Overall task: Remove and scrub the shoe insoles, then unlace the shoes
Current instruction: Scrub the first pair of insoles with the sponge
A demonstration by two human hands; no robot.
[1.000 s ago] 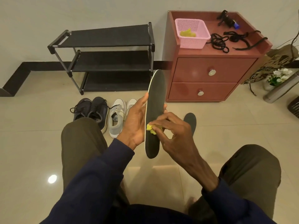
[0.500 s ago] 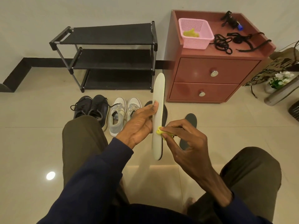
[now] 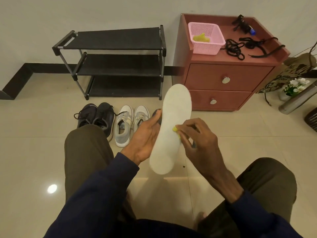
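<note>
My left hand point(image 3: 145, 140) holds an insole point(image 3: 173, 124) upright between my knees, its pale underside facing me. My right hand point(image 3: 197, 140) pinches a small yellow scrubber point(image 3: 175, 130) against the insole's right edge. A dark pair of shoes point(image 3: 97, 117) with laces and a grey-white pair point(image 3: 128, 122) stand side by side on the floor in front of me. Another dark insole point(image 3: 157, 114) lies on the floor, mostly hidden behind my left hand.
A black three-tier shoe rack point(image 3: 116, 62) stands against the wall. A red-brown drawer cabinet point(image 3: 226, 78) to the right carries a pink basket point(image 3: 205, 38) with a yellow item and loose black laces point(image 3: 235, 48). A flower pot point(image 3: 295, 86) and a metal cylinder point(image 3: 298, 100) sit far right.
The insole has been turned over from its black top side to its pale underside. My right hand stayed on it with the yellow scrubber.
</note>
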